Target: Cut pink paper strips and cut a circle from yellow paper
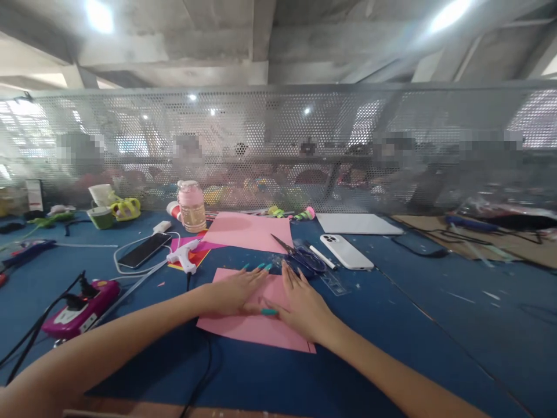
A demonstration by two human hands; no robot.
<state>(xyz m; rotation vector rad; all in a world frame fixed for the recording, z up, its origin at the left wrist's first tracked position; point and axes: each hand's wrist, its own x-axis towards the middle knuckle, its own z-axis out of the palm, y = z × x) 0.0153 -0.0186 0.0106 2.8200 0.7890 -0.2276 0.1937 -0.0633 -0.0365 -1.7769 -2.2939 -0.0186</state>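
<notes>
On the near middle of the blue table point(270, 377), a pink sheet point(235, 325) lies beneath both hands. The left hand point(239, 291) and right hand point(307, 302) rest palm down on it, fingers stretched out and grasping nothing, the thumbs pointing in toward each other. Uneven pressure is probably the first risk: if one palm pushes sideways while the other holds, the paper could skew or crease where it should not.

The scissors point(307, 260) lie just beyond the right fingertips, blades parted and pointing far left. A forward slide of that hand could knock the handles and swing the points into the larger pink sheet point(248, 229) on the far side, or nick a finger. The marker point(322, 257), just right of the handles, might roll if bumped.

To the left, a white glue gun point(185, 254) rests on coloured papers point(200, 258); were it hot, drips could stain them. Its black cord point(188, 283) runs down near the left forearm, so an arm catching it could drag the gun. Scraps on the table might mark the paper if trapped underneath.
</notes>
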